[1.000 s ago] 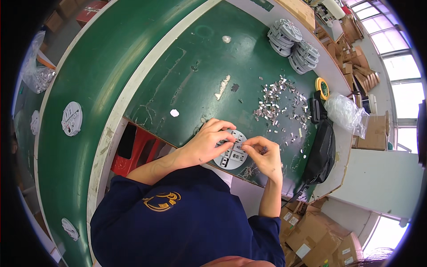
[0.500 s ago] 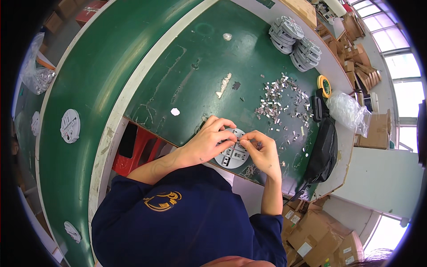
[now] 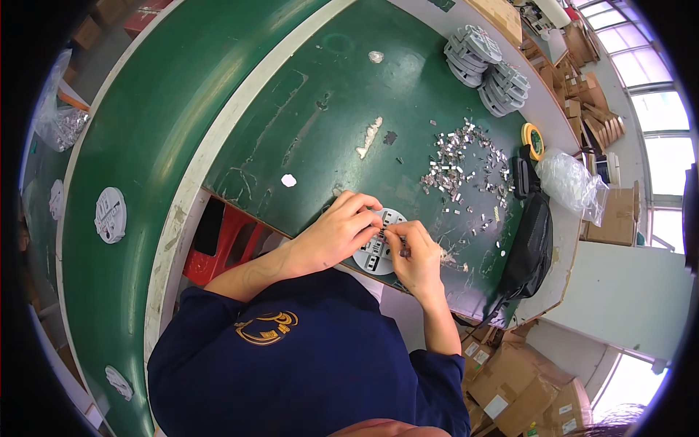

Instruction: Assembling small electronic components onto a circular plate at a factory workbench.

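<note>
A round light-grey plastic disc with slots and dark fittings lies at the front edge of the green table. My left hand rests over its left side, thumb and forefinger pinched together near the disc's middle. From the right, my right hand meets it there, its thumb and forefinger also pinched. Whatever sits between the fingertips is too small to make out. A small dark piece shows under the curled fingers of my right hand. Both hands hide parts of the disc.
Many small metal pieces lie scattered to the right. Stacked grey discs stand at the far right. Yellow tape, a black bag and a clear plastic bag line the right edge. Another disc lies on the green belt at left.
My right hand has shifted slightly left and turned over the disc, its fingers curling more. My left hand has stayed nearly in place. The disc on the belt has moved slightly.
</note>
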A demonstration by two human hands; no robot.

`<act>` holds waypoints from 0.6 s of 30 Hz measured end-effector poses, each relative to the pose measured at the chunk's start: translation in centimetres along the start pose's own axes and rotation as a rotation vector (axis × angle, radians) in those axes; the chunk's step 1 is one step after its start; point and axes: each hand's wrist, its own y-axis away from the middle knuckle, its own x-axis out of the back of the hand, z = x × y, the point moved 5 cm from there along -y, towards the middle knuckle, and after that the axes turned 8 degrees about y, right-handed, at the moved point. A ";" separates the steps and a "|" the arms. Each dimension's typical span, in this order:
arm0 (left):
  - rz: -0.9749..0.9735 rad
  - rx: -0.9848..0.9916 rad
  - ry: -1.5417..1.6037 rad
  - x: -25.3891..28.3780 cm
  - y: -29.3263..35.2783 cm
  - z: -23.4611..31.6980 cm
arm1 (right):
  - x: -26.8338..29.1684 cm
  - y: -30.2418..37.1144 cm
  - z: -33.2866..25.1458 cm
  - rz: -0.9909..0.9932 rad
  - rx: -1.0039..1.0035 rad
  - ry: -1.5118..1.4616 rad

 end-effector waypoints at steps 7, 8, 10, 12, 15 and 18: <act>-0.023 0.003 -0.006 -0.1 0.0 -0.1 | -0.2 0.1 -0.7 -0.006 0.128 0.110; -0.024 0.004 -0.006 -0.1 -0.1 -0.1 | -0.2 0.0 -0.7 -0.013 0.128 0.114; -0.026 0.006 -0.005 -0.1 -0.1 -0.2 | -0.2 -0.1 -0.8 -0.027 0.128 0.123; -0.027 0.006 0.001 -0.1 -0.1 -0.3 | -0.2 -0.1 -0.9 -0.041 0.139 0.141; -0.030 0.007 0.010 -0.1 0.0 -0.2 | -0.4 0.1 -1.0 -0.069 0.159 0.174; -0.027 0.011 0.024 0.1 -0.1 -0.2 | -0.8 0.1 -1.0 -0.041 0.161 0.213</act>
